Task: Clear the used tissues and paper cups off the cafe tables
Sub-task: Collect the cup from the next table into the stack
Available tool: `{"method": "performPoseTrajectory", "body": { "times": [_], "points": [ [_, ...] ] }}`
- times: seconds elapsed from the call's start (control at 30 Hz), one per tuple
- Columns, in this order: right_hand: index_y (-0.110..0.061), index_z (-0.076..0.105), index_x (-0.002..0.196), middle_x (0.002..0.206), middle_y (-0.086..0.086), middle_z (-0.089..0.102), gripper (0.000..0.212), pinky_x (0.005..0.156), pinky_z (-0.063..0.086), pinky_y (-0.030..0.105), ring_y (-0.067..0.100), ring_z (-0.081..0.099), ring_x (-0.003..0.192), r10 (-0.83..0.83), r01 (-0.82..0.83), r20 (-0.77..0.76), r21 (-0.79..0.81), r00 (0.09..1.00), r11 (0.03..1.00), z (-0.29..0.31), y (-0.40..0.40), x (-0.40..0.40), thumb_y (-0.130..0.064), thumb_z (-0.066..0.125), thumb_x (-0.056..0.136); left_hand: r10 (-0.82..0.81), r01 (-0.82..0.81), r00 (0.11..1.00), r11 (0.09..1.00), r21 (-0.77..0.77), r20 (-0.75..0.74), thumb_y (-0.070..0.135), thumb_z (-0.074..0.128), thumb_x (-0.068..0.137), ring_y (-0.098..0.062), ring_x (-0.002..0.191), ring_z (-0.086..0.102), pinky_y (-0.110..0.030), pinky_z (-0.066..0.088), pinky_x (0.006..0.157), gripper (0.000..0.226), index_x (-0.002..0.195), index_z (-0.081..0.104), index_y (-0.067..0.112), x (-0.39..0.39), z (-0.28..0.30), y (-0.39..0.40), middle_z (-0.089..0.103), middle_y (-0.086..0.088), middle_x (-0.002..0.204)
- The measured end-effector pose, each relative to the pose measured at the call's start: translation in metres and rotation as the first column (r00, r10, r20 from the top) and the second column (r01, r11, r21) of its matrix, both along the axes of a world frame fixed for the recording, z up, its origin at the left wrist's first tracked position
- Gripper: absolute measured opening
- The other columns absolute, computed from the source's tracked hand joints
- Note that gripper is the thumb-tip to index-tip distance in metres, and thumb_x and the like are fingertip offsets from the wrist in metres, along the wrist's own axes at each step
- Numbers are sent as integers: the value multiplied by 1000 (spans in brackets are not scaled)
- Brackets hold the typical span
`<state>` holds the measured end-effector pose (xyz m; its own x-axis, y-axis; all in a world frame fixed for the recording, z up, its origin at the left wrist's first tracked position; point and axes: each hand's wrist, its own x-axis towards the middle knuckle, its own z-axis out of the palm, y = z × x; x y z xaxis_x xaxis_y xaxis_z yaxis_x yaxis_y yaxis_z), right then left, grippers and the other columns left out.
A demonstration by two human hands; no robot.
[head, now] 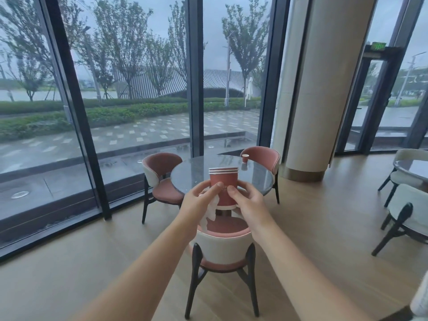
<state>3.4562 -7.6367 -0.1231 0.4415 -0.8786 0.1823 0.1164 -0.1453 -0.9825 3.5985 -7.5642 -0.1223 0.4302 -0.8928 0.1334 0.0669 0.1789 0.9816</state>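
A stack of red paper cups (223, 181) with white rims is held upright in front of me, above a round dark table (192, 174). My left hand (199, 200) grips the stack's left side and also holds a crumpled white tissue (212, 210) that hangs down from the palm. My right hand (246, 200) wraps the stack's right side. One more red paper cup (245, 158) stands alone at the table's far right edge.
Three pink chairs surround the table: one close in front of me (223, 246), one at the left (159, 179), one at the far right (266, 158). A wide round pillar (317, 112) rises to the right. A second table (414, 169) with white chairs stands at the right edge. Glass walls lie behind.
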Motion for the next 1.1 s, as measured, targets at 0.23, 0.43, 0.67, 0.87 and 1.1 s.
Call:
{"method": "performPoseTrajectory", "body": {
  "times": [0.23,0.43,0.67,0.87,1.1],
  "points": [
    [-37,69,115,108,-13,78,22,104,53,48,15,73,106,-25,25,-10,24,1000,999,-12,-52,79,-40,70,93,-19,18,1000,999,37,11,52,84,74,-23,107,77,-50,56,105,53,121,76,29,80,-11,-57,82,-4,111],
    [-37,67,117,108,-15,76,22,100,57,39,8,73,100,-18,20,-33,34,999,999,-20,-103,137,-38,69,95,14,-15,1000,998,58,18,44,83,83,-19,103,78,-42,59,99,36,117,78,31,139,-24,-110,83,-1,106],
    [-36,67,117,103,-16,78,22,74,60,18,5,75,94,0,2,-40,51,999,999,-40,-206,200,-36,69,95,37,-37,999,994,100,-3,37,80,89,-22,106,77,-40,60,97,39,125,75,23,198,-39,-208,81,-7,112],
    [-28,66,126,117,-3,76,31,92,60,37,18,74,104,49,-45,-32,103,998,994,-60,-319,259,-36,69,95,91,-85,995,983,160,-30,26,77,93,-5,80,79,-15,58,61,35,127,72,16,250,-51,-313,83,4,93],
    [-23,64,127,115,2,77,31,71,57,23,18,76,99,69,-65,-21,150,997,987,-62,-419,315,-27,69,97,104,-107,994,972,207,24,43,83,86,-17,104,78,-43,55,105,43,125,74,28,308,-56,-409,81,-3,113]
  ]
}}
